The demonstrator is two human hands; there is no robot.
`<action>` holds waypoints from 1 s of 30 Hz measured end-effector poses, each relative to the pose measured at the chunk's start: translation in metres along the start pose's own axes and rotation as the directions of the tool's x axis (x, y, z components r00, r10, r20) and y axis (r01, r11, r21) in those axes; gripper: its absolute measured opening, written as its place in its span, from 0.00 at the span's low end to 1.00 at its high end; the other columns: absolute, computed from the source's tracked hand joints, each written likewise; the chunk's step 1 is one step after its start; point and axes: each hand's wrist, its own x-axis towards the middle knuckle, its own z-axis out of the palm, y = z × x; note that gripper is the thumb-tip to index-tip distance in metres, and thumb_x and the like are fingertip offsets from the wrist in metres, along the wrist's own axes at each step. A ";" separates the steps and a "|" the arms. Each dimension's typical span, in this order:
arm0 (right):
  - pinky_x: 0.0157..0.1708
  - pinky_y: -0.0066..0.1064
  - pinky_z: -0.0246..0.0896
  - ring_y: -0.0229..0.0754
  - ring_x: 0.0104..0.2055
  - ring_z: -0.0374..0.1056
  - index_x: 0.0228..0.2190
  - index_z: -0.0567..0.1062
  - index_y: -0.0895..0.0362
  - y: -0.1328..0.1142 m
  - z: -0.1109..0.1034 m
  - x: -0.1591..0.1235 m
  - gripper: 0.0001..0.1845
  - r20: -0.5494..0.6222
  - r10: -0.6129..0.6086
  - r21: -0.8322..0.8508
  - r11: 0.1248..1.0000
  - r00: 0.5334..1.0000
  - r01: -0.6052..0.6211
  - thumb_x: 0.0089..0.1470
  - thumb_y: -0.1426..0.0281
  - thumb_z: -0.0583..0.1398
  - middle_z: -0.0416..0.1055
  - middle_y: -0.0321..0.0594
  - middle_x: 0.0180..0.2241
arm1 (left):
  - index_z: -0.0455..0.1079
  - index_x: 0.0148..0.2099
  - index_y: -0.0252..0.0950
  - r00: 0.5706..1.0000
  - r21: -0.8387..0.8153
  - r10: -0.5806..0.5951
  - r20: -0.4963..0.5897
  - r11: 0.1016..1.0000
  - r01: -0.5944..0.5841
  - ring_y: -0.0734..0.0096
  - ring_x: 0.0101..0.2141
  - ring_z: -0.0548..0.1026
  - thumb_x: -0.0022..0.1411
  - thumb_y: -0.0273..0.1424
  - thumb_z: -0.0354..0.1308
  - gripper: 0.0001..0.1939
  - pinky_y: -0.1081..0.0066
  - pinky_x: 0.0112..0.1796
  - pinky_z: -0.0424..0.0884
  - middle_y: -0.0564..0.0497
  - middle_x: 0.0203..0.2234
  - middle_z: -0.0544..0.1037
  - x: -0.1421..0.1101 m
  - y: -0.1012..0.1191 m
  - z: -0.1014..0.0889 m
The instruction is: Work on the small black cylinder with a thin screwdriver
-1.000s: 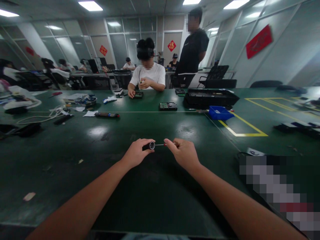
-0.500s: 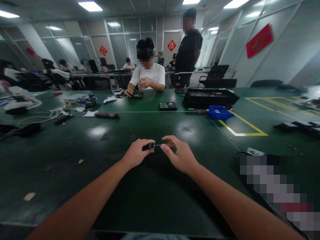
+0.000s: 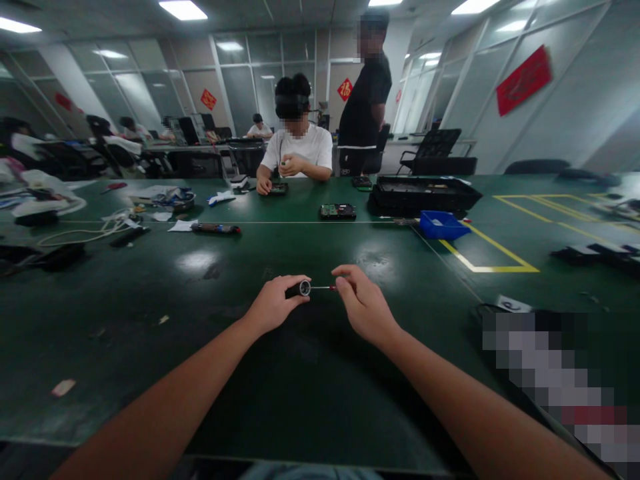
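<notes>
My left hand [image 3: 273, 308] is closed around a short black cylinder [image 3: 305, 288], thumb below and fingers above. Its round end, with a silvery rim and a hollow-looking middle, faces me. From the right, a slim screwdriver [image 3: 323, 287] with a thin metal shaft and a red part points level at the cylinder's side. My right hand [image 3: 369, 307] pinches its red end between thumb and fingers, with the index finger raised. Whether the tip touches or enters the cylinder I cannot tell. Both hands are just above the green table [image 3: 280, 393].
Across the table a seated person [image 3: 303, 150] handles a small device; another person [image 3: 367, 107] stands behind. Further out lie a hard drive [image 3: 338, 211], a blue bin [image 3: 443, 225], a black tray [image 3: 425, 195], a dark pen-like tool [image 3: 216, 228] and a white cable [image 3: 90, 235].
My right hand has moved slightly right, away from the cylinder, and its fingers have shifted, showing the screwdriver's red part. My left hand stays nearly still. The standing person has shifted left.
</notes>
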 end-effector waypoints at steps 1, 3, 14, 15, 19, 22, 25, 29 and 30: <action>0.31 0.34 0.61 0.41 0.28 0.69 0.45 0.70 0.54 0.001 0.001 0.000 0.11 -0.023 0.018 0.067 0.998 1.000 -0.016 0.64 0.64 0.54 0.74 0.37 0.30 | 0.74 0.55 0.45 1.000 -0.007 -0.006 -0.005 1.000 0.006 0.61 0.51 0.75 0.61 0.32 0.65 0.19 0.60 0.55 0.66 0.52 0.50 0.78 0.000 0.000 0.000; 0.36 0.36 0.65 0.43 0.34 0.73 0.42 0.70 0.54 0.004 0.005 0.002 0.09 -0.055 0.061 0.241 0.970 0.997 -0.046 0.61 0.63 0.58 0.76 0.39 0.32 | 0.74 0.55 0.44 1.000 -0.017 -0.023 -0.017 1.000 0.023 0.62 0.52 0.75 0.61 0.32 0.65 0.19 0.61 0.56 0.66 0.52 0.51 0.78 0.000 0.002 0.000; 0.36 0.38 0.69 0.37 0.24 0.64 0.28 0.73 0.55 0.033 0.020 0.017 0.17 0.018 0.421 0.800 0.537 0.907 -0.265 0.53 0.54 0.64 0.67 0.33 0.22 | 0.72 0.56 0.46 0.995 0.140 0.095 0.022 0.985 -0.097 0.59 0.55 0.71 0.64 0.33 0.62 0.18 0.46 0.63 0.50 0.51 0.53 0.77 0.002 0.007 -0.004; 0.35 0.37 0.69 0.37 0.23 0.63 0.27 0.73 0.55 0.034 0.020 0.017 0.17 -0.019 0.436 0.781 0.569 0.900 -0.258 0.53 0.54 0.64 0.67 0.33 0.22 | 0.72 0.56 0.46 0.997 0.146 0.077 0.033 0.986 -0.081 0.59 0.55 0.71 0.64 0.33 0.62 0.18 0.45 0.63 0.50 0.51 0.52 0.77 0.002 0.007 -0.003; 0.33 0.34 0.66 0.39 0.28 0.68 0.31 0.74 0.55 0.036 0.017 0.017 0.17 -0.148 0.423 0.667 0.710 0.894 -0.226 0.56 0.53 0.62 0.70 0.35 0.27 | 0.72 0.57 0.45 0.999 0.144 0.018 0.049 0.989 -0.025 0.58 0.51 0.73 0.63 0.33 0.63 0.19 0.47 0.60 0.56 0.50 0.50 0.78 0.002 0.006 -0.001; 0.35 0.35 0.67 0.40 0.30 0.70 0.34 0.74 0.55 0.035 0.016 0.016 0.18 -0.152 0.346 0.621 0.762 0.926 -0.183 0.56 0.52 0.61 0.73 0.37 0.29 | 0.72 0.57 0.45 0.999 0.148 0.014 0.047 0.989 -0.021 0.58 0.49 0.73 0.63 0.34 0.63 0.19 0.49 0.59 0.58 0.50 0.48 0.78 0.001 0.008 -0.001; 0.36 0.36 0.67 0.41 0.31 0.71 0.35 0.74 0.56 0.030 0.015 0.014 0.18 -0.145 0.253 0.545 0.827 0.957 -0.136 0.58 0.52 0.60 0.74 0.38 0.30 | 0.72 0.56 0.44 0.999 0.143 0.014 0.049 0.989 -0.021 0.58 0.48 0.73 0.63 0.35 0.63 0.19 0.50 0.59 0.59 0.50 0.47 0.78 0.001 0.010 -0.002; 0.37 0.36 0.67 0.42 0.32 0.72 0.37 0.73 0.56 0.019 0.012 0.010 0.16 -0.123 0.141 0.375 0.923 0.982 -0.086 0.61 0.55 0.58 0.75 0.39 0.29 | 0.73 0.55 0.43 0.999 0.138 0.023 0.043 0.990 -0.028 0.58 0.48 0.73 0.62 0.35 0.64 0.19 0.51 0.57 0.60 0.49 0.47 0.79 0.000 0.011 -0.003; 0.37 0.36 0.67 0.42 0.32 0.72 0.37 0.73 0.56 0.017 0.011 0.009 0.16 -0.115 0.126 0.347 0.935 0.985 -0.079 0.62 0.56 0.58 0.76 0.40 0.30 | 0.73 0.55 0.43 0.999 0.136 0.029 0.040 0.990 -0.034 0.58 0.48 0.73 0.62 0.35 0.64 0.18 0.51 0.57 0.60 0.49 0.48 0.78 0.000 0.011 -0.003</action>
